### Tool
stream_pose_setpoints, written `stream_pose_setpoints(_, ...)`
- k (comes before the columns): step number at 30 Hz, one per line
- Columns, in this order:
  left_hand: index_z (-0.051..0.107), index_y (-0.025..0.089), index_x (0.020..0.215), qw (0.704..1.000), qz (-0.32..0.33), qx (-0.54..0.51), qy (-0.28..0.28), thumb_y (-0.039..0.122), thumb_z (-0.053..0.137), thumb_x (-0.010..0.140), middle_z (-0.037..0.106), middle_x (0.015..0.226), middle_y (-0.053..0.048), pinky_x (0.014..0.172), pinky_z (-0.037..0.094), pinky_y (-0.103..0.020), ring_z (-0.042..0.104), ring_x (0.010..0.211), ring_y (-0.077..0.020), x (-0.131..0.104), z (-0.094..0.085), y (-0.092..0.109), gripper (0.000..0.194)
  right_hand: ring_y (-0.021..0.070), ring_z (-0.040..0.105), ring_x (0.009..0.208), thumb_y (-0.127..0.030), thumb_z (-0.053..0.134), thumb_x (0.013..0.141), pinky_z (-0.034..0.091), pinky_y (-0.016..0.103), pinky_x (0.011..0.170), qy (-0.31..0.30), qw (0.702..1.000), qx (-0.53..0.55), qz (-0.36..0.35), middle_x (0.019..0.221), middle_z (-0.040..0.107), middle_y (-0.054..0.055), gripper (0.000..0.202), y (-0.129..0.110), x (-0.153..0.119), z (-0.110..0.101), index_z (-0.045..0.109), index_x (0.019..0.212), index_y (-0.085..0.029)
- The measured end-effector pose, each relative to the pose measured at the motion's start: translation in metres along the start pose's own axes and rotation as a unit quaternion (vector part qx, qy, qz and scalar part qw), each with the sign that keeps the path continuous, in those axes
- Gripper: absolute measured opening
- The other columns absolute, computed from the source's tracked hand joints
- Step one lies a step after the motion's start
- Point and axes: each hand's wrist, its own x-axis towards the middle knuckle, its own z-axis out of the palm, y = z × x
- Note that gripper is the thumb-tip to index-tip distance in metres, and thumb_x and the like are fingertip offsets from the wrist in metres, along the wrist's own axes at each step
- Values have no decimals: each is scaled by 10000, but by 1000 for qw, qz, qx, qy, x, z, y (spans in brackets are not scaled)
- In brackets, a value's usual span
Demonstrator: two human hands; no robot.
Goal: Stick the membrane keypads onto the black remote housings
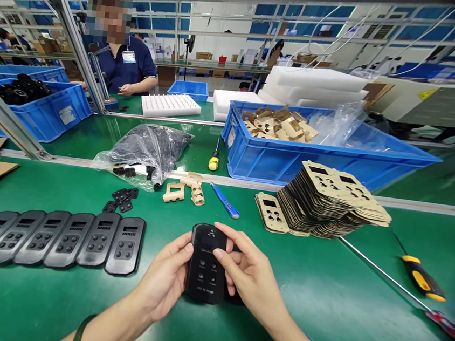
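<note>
In the middle of the bench, a black control panel cover (205, 282) with four-corner buttons and white print is held upright between my hands. My left hand (168, 273) grips its left edge, thumb on the front. At the upper right edge, my right hand (255, 274) pinches it with thumb and fingers. Beneath my right hand lies another black part (234, 300), mostly hidden. A row of several black panel housings (96, 241) with button pads rests to the left. Loose black rubber button pads (122, 197) lie behind them.
Behind are a plastic bag (148, 151) of black parts, peeled backing papers (174, 192), a blue utility knife (224, 200) and a blue bin (294, 158). On the right stand stacked adhesive-backed panels (321, 202), with screwdrivers (423, 275) nearby. A co-worker (132, 71) sits across.
</note>
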Motion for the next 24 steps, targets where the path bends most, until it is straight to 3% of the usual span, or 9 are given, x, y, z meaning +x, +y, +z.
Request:
stream_pose_setpoints(9, 582, 236, 1241, 995, 51, 76, -33, 241, 651, 835, 621, 1231, -69, 919, 440, -294, 567, 1111, -218, -4, -1, -5, 411, 16, 422, 381, -389, 595, 863, 399, 176, 300, 7, 1000, -24, -8, 832, 357, -42, 430, 5, -1, -1, 531, 1286, -340)
stream_pose_setpoints(14, 558, 239, 1274, 993, 62, 91, -46, 259, 620, 857, 561, 1322, -62, 972, 398, -302, 502, 1193, -232, -4, -2, -7, 422, 80, 496, 533, -382, 570, 880, 442, 189, 428, 3, 994, -102, -39, 801, 441, -21, 462, 6, 0, -4, 482, 1325, -295)
stream_pose_setpoints(19, 464, 255, 1353, 990, 28, 125, -51, 280, 613, 858, 515, 1373, -49, 972, 376, -295, 457, 1234, -230, -4, -3, -4, 517, 89, 448, 352, -460, 502, 904, 369, 177, 326, -47, 997, -53, 33, 543, 497, -76, 491, 0, -2, -6, 410, 1326, -227)
stream_pose_setpoints(24, 377, 254, 1394, 980, 53, 172, -90, 234, 669, 803, 525, 1352, -58, 937, 413, -304, 510, 1159, -222, -5, -4, -7, 660, 90, 470, 367, -456, 520, 899, 392, 174, 336, -26, 998, -53, 16, 559, 524, -68, 457, -3, -4, -3, 436, 1283, -222)
